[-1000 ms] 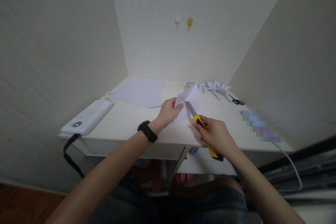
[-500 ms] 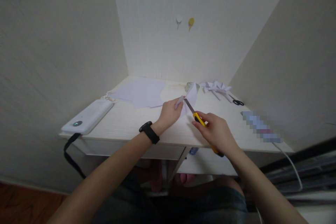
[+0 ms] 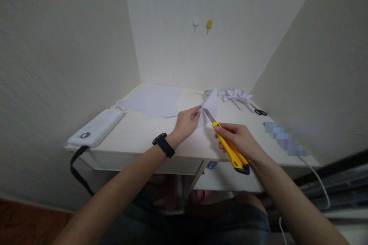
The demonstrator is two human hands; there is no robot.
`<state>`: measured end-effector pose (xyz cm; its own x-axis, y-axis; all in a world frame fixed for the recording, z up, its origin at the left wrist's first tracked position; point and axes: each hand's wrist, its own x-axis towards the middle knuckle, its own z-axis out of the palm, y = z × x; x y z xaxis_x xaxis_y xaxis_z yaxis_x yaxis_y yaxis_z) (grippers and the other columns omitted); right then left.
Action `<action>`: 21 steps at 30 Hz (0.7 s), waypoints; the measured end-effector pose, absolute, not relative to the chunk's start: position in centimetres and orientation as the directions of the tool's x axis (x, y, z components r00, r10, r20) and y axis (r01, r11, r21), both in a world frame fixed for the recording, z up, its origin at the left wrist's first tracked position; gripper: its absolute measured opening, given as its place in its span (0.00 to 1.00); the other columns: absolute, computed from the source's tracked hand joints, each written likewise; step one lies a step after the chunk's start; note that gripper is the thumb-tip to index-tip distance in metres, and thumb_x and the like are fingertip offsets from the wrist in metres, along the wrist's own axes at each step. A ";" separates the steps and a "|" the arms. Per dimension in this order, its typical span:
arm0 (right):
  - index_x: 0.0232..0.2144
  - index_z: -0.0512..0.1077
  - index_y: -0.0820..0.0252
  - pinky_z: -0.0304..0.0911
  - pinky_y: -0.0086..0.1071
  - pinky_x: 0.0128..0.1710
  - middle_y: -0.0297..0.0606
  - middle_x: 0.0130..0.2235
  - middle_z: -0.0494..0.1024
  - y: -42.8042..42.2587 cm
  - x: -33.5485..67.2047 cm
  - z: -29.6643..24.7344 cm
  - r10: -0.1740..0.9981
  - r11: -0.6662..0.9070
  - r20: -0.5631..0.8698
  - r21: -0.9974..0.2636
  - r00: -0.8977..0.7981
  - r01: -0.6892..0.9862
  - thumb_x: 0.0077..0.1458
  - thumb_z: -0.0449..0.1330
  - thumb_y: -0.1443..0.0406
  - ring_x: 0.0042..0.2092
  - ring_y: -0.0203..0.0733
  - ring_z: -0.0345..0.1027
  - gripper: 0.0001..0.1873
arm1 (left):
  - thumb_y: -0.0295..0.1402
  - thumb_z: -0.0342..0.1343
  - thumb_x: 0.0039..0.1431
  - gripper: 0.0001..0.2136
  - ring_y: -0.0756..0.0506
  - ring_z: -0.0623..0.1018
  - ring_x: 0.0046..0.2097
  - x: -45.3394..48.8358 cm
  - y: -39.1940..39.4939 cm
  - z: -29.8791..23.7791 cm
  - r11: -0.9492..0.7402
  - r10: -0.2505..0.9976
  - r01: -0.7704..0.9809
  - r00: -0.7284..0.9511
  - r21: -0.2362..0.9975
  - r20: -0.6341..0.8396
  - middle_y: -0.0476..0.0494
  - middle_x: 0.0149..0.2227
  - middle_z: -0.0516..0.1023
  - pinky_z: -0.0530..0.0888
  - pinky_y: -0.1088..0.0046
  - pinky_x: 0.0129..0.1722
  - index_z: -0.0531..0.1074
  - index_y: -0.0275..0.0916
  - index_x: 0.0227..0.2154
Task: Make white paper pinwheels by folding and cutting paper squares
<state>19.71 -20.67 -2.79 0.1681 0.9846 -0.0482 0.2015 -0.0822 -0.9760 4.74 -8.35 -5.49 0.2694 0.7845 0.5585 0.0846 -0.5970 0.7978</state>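
My left hand (image 3: 187,123), with a black watch on its wrist, pinches a folded sheet of white paper (image 3: 211,103) above the middle of the desk. Part of the paper stands up in a point to the right of my fingertips. My right hand (image 3: 234,138) grips a yellow utility knife (image 3: 230,147) with its blade out. The blade tip is at the paper, close beside my left fingertips; whether it pierces the sheet I cannot tell. Behind the paper, a roll of tape (image 3: 207,94) is partly hidden.
Flat white sheets (image 3: 156,101) lie at the back left of the white desk (image 3: 138,134). A white strapped device (image 3: 96,128) rests at the left edge. On the right are a folded paper pinwheel shape (image 3: 236,95), black-handled scissors (image 3: 260,112) and a blurred-out item (image 3: 286,139) with a white cable.
My right hand has turned, so the knife's handle now shows along its length with the thumb on top. The paper's upright point has swung slightly right. My left hand stays in place.
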 end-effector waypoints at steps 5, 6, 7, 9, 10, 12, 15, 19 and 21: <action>0.40 0.74 0.60 0.65 0.30 0.21 0.36 0.30 0.76 -21.3 20.6 -3.1 0.988 -0.027 0.031 -0.928 0.149 0.372 0.50 0.62 0.47 0.23 0.36 0.67 0.25 | 0.32 0.58 0.56 0.06 0.39 0.79 0.41 4.8 -7.4 -6.0 -0.503 0.852 0.101 0.224 0.858 0.473 0.43 0.34 0.82 0.72 0.62 0.47 0.79 0.37 0.30; 0.40 0.74 0.61 0.65 0.30 0.22 0.36 0.30 0.76 -21.4 21.0 -3.1 0.987 -0.018 0.052 -0.904 0.152 0.427 0.51 0.61 0.46 0.24 0.36 0.67 0.25 | 0.32 0.58 0.55 0.06 0.39 0.79 0.39 4.8 -7.2 -6.1 -0.456 0.877 0.091 0.211 0.885 0.431 0.42 0.32 0.81 0.73 0.62 0.44 0.78 0.36 0.29; 0.39 0.74 0.62 0.66 0.29 0.23 0.37 0.29 0.75 -21.6 21.5 -3.2 0.983 -0.011 0.075 -0.884 0.167 0.467 0.52 0.59 0.45 0.25 0.37 0.67 0.26 | 0.32 0.58 0.55 0.07 0.39 0.79 0.38 4.9 -7.1 -6.3 -0.404 0.900 0.054 0.199 0.913 0.387 0.41 0.32 0.81 0.74 0.63 0.41 0.77 0.34 0.29; 0.38 0.74 0.63 0.65 0.29 0.24 0.36 0.28 0.74 -21.6 22.6 -3.2 0.968 -0.001 0.126 -0.863 0.218 0.505 0.52 0.58 0.44 0.25 0.37 0.67 0.28 | 0.32 0.59 0.54 0.07 0.40 0.79 0.37 4.9 -7.0 -6.4 -0.306 0.927 -0.090 0.197 0.948 0.318 0.37 0.36 0.81 0.75 0.64 0.39 0.77 0.32 0.31; 0.38 0.74 0.63 0.64 0.29 0.24 0.36 0.27 0.73 -21.4 23.3 -3.2 0.954 -0.001 0.153 -0.858 0.257 0.514 0.52 0.57 0.43 0.25 0.37 0.66 0.28 | 0.31 0.60 0.53 0.08 0.41 0.79 0.38 4.9 -7.1 -6.5 -0.267 0.932 -0.170 0.205 0.948 0.299 0.36 0.39 0.81 0.75 0.64 0.40 0.77 0.31 0.34; 0.39 0.73 0.63 0.63 0.29 0.25 0.34 0.25 0.72 -20.7 24.8 -3.4 0.932 -0.020 0.191 -0.821 0.308 0.570 0.52 0.58 0.46 0.24 0.37 0.67 0.26 | 0.31 0.61 0.51 0.11 0.41 0.79 0.40 5.0 -7.2 -6.5 -0.209 0.934 -0.287 0.223 0.935 0.278 0.34 0.43 0.81 0.75 0.63 0.43 0.77 0.31 0.37; 0.38 0.73 0.62 0.61 0.30 0.26 0.35 0.24 0.74 -18.8 27.3 -3.9 0.886 -0.158 0.234 -0.660 0.401 0.734 0.54 0.57 0.51 0.23 0.39 0.69 0.20 | 0.30 0.63 0.48 0.13 0.40 0.79 0.41 5.0 -7.3 -6.6 -0.145 0.941 -0.354 0.238 0.924 0.239 0.33 0.44 0.81 0.75 0.61 0.46 0.77 0.31 0.38; 0.46 0.72 0.65 0.61 0.34 0.34 0.47 0.34 0.80 -15.9 29.6 -4.8 0.857 -0.338 0.282 -0.324 0.431 0.884 0.59 0.52 0.58 0.34 0.47 0.74 0.19 | 0.28 0.64 0.46 0.14 0.39 0.80 0.43 5.0 -7.0 -6.9 -0.090 0.954 -0.351 0.238 0.932 0.181 0.33 0.45 0.81 0.75 0.59 0.47 0.76 0.32 0.38; 0.54 0.66 0.70 0.61 0.35 0.36 0.53 0.40 0.80 -14.9 30.1 -5.3 0.835 -0.389 0.311 -0.249 0.453 0.887 0.59 0.53 0.59 0.40 0.51 0.75 0.25 | 0.26 0.64 0.45 0.14 0.39 0.80 0.42 5.0 -6.8 -7.2 -0.075 0.955 -0.336 0.248 0.939 0.165 0.32 0.45 0.80 0.75 0.58 0.47 0.76 0.32 0.38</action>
